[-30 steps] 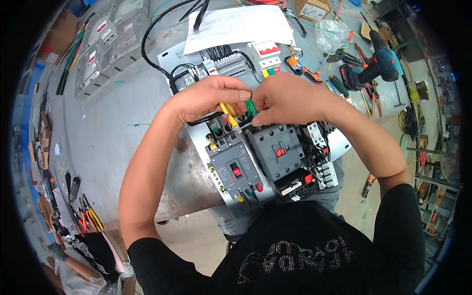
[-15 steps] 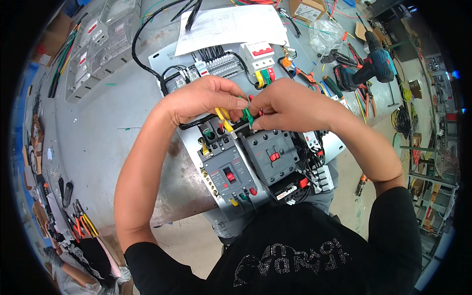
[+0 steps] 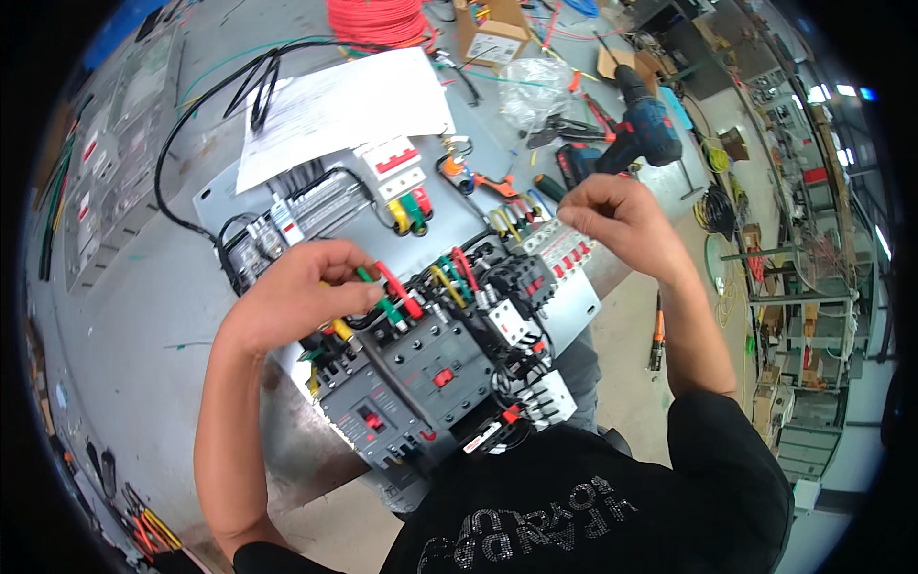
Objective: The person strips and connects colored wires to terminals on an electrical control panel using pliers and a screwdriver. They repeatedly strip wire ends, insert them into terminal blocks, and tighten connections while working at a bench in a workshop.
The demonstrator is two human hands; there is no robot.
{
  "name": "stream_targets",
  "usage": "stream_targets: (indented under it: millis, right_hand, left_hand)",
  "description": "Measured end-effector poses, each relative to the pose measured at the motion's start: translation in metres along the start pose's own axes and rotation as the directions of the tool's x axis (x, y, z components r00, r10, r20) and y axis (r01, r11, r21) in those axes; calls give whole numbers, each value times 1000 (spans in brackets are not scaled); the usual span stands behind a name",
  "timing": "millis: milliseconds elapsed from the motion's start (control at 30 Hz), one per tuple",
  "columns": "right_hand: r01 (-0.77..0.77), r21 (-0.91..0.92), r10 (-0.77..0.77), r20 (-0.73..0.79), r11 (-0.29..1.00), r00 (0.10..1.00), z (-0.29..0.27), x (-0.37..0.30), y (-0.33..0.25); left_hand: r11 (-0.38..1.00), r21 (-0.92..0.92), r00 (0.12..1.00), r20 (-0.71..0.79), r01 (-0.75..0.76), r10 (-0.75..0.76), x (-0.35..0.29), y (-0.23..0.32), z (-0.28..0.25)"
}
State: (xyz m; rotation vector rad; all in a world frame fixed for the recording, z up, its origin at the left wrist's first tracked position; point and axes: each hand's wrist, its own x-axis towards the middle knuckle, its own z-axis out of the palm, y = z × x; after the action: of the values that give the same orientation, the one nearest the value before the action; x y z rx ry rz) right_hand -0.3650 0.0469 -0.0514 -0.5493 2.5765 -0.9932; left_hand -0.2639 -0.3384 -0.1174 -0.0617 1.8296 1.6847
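Observation:
My left hand [image 3: 301, 292] is over the top of a grey contactor [image 3: 443, 376], its thumb and forefinger closed on a short green wire [image 3: 390, 310]. A red wire [image 3: 397, 289] stands right beside those fingertips, and a yellow wire [image 3: 341, 329] shows below the hand. Left of the contactor is a grey moulded-case circuit breaker [image 3: 371, 421] with a red toggle. My right hand [image 3: 617, 225] is raised off to the right, above a row of small breakers [image 3: 569, 253] with red levers. Its thumb and fingers are pinched together; whatever is between them is too small to tell.
All these parts sit on a metal mounting plate [image 3: 579, 316]. Behind are a three-pole switch [image 3: 390, 165], paper sheets [image 3: 335, 115], and a red wire coil [image 3: 381, 21]. A cordless drill [image 3: 643, 129] stands at the back right beside pliers [image 3: 564, 129]. Clear enclosures [image 3: 124, 143] lie far left.
My right hand has left the wires and moved up to the right. The left hand stays at the green wire. The whole view has shifted, so the plate appears lower and further left.

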Motion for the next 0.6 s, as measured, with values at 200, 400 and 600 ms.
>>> stream_targets:
  millis: [200, 400, 600]
  right_hand:
    - [-193, 99, 195, -16, 976, 981, -15, -19, 50]
    - [122, -335, -119, 31, 934, 992, 21, 53, 21]
    - [156, -477, -38, 247, 865, 968, 38, 97, 21]
  left_hand:
    - [995, 102, 998, -55, -7, 13, -6, 19, 8]
    - [988, 153, 998, -59, 35, -26, -16, 18, 5]
    - [977, 205, 996, -53, -57, 70, -11, 11, 5]
